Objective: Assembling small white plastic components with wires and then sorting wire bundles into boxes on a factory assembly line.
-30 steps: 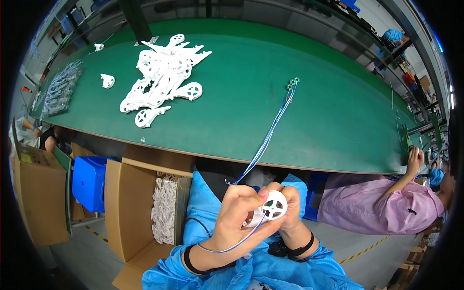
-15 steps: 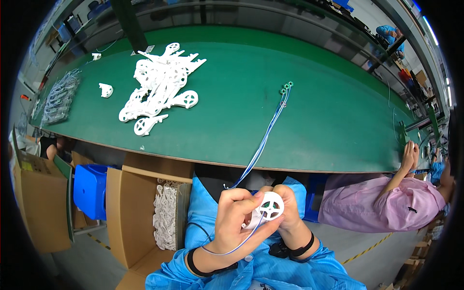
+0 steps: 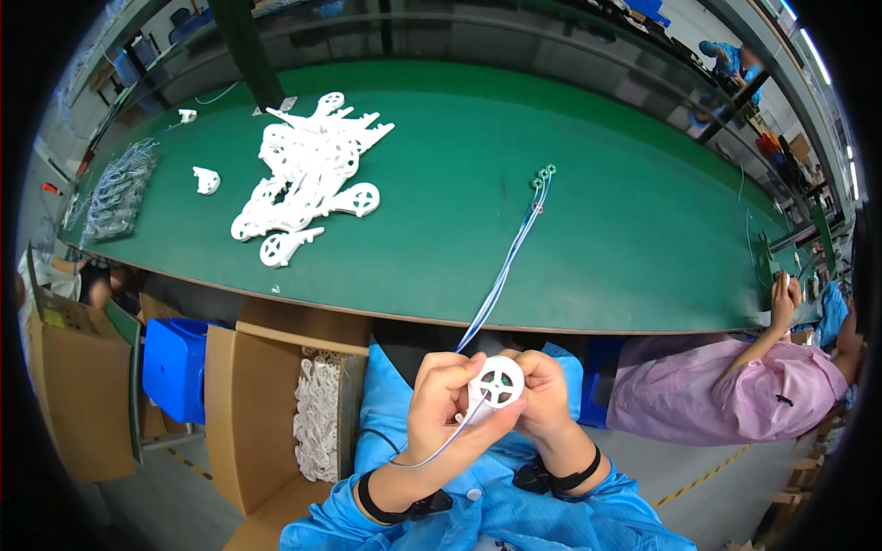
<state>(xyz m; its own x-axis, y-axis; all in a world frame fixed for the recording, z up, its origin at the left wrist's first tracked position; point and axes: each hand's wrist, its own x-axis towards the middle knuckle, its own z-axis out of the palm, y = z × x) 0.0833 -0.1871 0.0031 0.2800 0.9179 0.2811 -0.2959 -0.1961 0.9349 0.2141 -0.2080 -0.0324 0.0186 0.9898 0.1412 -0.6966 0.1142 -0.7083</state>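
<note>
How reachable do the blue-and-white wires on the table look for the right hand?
Probably yes, if it lets go: the right hand and left hand both hold the white part. The wires run over the near edge of the table, apparently uncovered.

The person wears a loose, bright blue garment [image 3: 551,523], its cloth creased, with a pale round button [image 3: 474,494] at the front and a thin dark cord [image 3: 378,435] curving over the fabric on the left. Its wide sleeves end on the forearms, leaving the left hand [image 3: 443,404] and right hand [image 3: 548,393] bare and ungloved. Round each wrist runs a plain black band, the left one [image 3: 367,496] and the right one [image 3: 581,477] alike, each with a chunky dark piece beside it.
</note>
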